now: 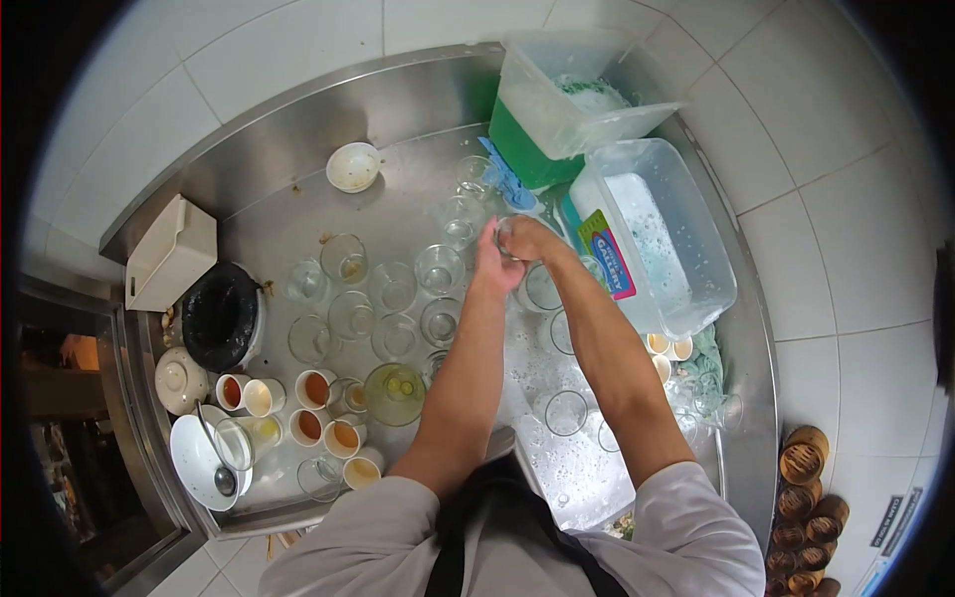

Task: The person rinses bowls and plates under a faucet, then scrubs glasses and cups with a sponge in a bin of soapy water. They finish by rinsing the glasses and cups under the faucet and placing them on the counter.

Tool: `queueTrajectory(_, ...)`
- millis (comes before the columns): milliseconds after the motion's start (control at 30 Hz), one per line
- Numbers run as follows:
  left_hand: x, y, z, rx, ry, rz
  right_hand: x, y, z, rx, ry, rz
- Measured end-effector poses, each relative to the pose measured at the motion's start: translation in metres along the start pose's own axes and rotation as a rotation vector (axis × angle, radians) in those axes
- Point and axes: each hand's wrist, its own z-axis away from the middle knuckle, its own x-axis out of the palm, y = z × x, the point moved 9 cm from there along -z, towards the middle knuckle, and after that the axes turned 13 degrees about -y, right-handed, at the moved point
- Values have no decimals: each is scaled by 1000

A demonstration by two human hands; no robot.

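Note:
Both hands meet over the steel counter near the middle. My left hand (496, 261) cups the near side of a clear glass (504, 237), its fingers bent round it. My right hand (529, 240) reaches into or over the same glass, fingers curled and partly hidden. Just beyond them lies a blue cloth (507, 177). Several clear glasses stand to the left, one of them (439, 269) close to my left forearm. Another glass (542, 289) is under my right wrist.
A tub of green liquid (527, 139) and a clear tub of suds (708, 284) stand at the back right. Cups of brown liquid (313, 388), a white bowl (204, 468) and a black round pan (221, 316) are at left. Bamboo steamers (803, 458) sit far right.

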Motion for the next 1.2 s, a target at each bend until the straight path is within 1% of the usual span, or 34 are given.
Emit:
queueTrajectory(67,8,13,-20,176,-117,53,-20,0,41,-293,122,-662)
queueTrajectory(100,8,11,-22,166,-121,58,-26,19,50,-238,229,-935)
queueTrajectory(133,15,8,-21,118,-168,63,-32,20,65,-232,231,-932)
queueTrajectory(167,24,5,-16,72,-214,69,-58,25,99,-164,490,-783)
queueTrajectory(200,39,7,-6,75,-216,74,-79,27,128,-101,739,-620)
queueTrajectory(233,49,3,12,42,-118,-66,-77,23,131,-107,859,-342)
queueTrajectory(267,57,-1,23,0,-30,-215,-72,28,128,-87,872,-347)
queueTrajectory(300,65,-7,30,-18,-40,-224,-60,44,111,87,701,-439)
queueTrajectory(333,70,1,36,86,-95,-430,-44,58,99,254,520,-528)
queueTrajectory(367,79,11,37,146,-132,-538,-45,55,91,278,470,-441)
queueTrajectory(400,88,20,39,211,-162,-643,-48,57,88,271,481,-440)
queueTrajectory(433,77,33,35,263,-112,-942,-69,22,103,87,592,-221)
queueTrajectory(467,70,43,29,290,-84,-1094,-80,-11,115,-101,695,-2)
queueTrajectory(500,65,53,23,318,-47,-1245,-89,-37,120,-340,659,113)
queueTrajectory(533,52,65,15,275,167,-1492,-95,-32,114,-340,654,105)
queueTrajectory(567,42,71,19,217,390,-1727,-86,-10,87,-332,341,-302)
queueTrajectory(600,41,67,19,222,388,-1725,-71,3,70,-313,26,-685)
queueTrajectory(633,40,44,13,167,108,-1255,-75,23,72,-305,30,-913)
queueTrajectory(667,38,26,5,105,-149,-776,-64,19,67,-313,35,-908)
queueTrajectory(700,33,24,4,95,-231,-611,-49,37,71,-240,347,-1363)
queueTrajectory(733,37,21,6,100,-234,-609,-19,59,76,-141,678,-1799)
queueTrajectory(767,40,23,9,173,-92,-684,0,56,61,-147,674,-1788)
queueTrajectory(800,38,25,13,246,60,-755,5,68,72,44,1023,-1340)
queueTrajectory(833,32,25,15,331,144,-647,0,69,86,116,1161,-1107)
queueTrajectory(867,24,31,18,329,159,-650,-8,62,104,226,1291,-867)
queueTrajectory(933,29,38,15,222,89,-957,-42,73,99,240,857,-607)
queueTrajectory(967,37,45,11,244,84,-955,-62,62,99,223,790,-512)
queueTrajectory(1033,28,42,9,217,236,-1027,-103,34,98,171,784,-510)
queueTrajectory(1067,19,38,10,190,316,-1066,-110,25,89,144,782,-525)
queueTrajectory(1100,15,34,8,191,321,-1066,-115,14,79,141,778,-528)
queueTrajectory(1167,31,34,6,454,167,-1188,-126,-40,56,-193,734,-320)
queueTrajectory(1200,26,31,6,457,170,-1188,-127,-49,53,-196,733,-321)
